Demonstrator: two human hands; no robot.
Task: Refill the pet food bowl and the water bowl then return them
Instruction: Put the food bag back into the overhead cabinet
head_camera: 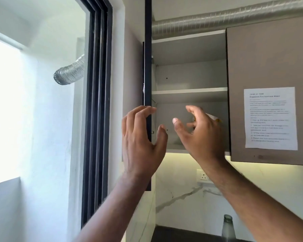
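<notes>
While both bare arms reach up, the wall-mounted grey cabinet (191,55) stands with its dark-edged left door (148,84) swung out edge-on toward the camera. The left hand (140,138) is at that door's lower edge, fingers spread and lightly bent round the thin edge, thumb on the cabinet side; I cannot tell whether it presses or only touches. The right hand (198,133) is inside the cabinet's lower compartment, just right of the door, fingers loosely curled and apart, clamped on nothing that I can see. Behind its fingers, against the cabinet's right wall, a small white and yellow item (214,118) peeks out, too hidden to name. Neither pet bowl is in view.

Inside the cabinet, 1 white shelf (191,92) splits the space into 2 compartments, with open room above and below it. Right of the opening, the closed brown door (269,58) carries a taped white printed sheet (270,117). Above the cabinet runs a silver ribbed duct (234,16). Below the cabinet are a white wall socket (203,174) on marble-patterned backsplash and a clear glass bottle (228,227).
</notes>
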